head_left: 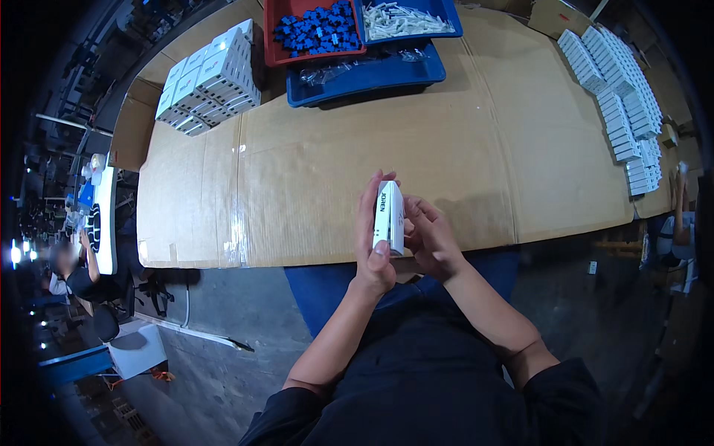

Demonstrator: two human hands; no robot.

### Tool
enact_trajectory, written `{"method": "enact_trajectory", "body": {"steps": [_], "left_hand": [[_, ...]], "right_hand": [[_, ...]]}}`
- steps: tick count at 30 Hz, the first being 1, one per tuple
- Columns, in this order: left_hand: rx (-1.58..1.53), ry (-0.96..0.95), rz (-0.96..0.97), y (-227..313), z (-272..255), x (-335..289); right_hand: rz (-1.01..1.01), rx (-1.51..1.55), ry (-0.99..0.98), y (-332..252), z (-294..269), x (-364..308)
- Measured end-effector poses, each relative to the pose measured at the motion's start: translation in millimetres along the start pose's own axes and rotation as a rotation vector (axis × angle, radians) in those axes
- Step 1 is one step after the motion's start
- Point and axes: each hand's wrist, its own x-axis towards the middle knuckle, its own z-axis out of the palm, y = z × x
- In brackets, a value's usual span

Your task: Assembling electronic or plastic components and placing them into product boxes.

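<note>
A small white cardboard box (388,217) with dark print stands on end in front of me, above the near edge of the table. My left hand (374,249) is closed around its left side, thumb low on the near face and fingers reaching up behind. On the other side, my right hand (433,236) has its fingers curled against the box's right edge. Part of the right fingertips is hidden, so their exact hold on the edge is hard to see.
Cardboard sheets (357,167) cover the table. White boxes (208,78) are stacked at the far left; rows of similar ones (625,104) line the right. At the back are a red bin (277,52) of blue parts, and blue bins (327,93). A person (78,275) sits at left.
</note>
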Motion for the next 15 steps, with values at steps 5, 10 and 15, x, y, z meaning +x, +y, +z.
{"method": "enact_trajectory", "body": {"steps": [5, 10, 15], "left_hand": [[0.255, -0.080, 0.130, -21.1, -12.7, 1.4], [0.261, -0.087, 0.193, -28.8, -9.4, -0.2], [0.281, -0.012, 0.159, -30.1, -8.2, -2.1]], "right_hand": [[-0.134, -0.153, 0.151, -10.7, 36.1, -20.8], [-0.237, -0.229, 0.119, -7.7, 54.5, -29.7], [-0.273, -0.230, 0.180, 2.8, 54.7, -26.2]]}}
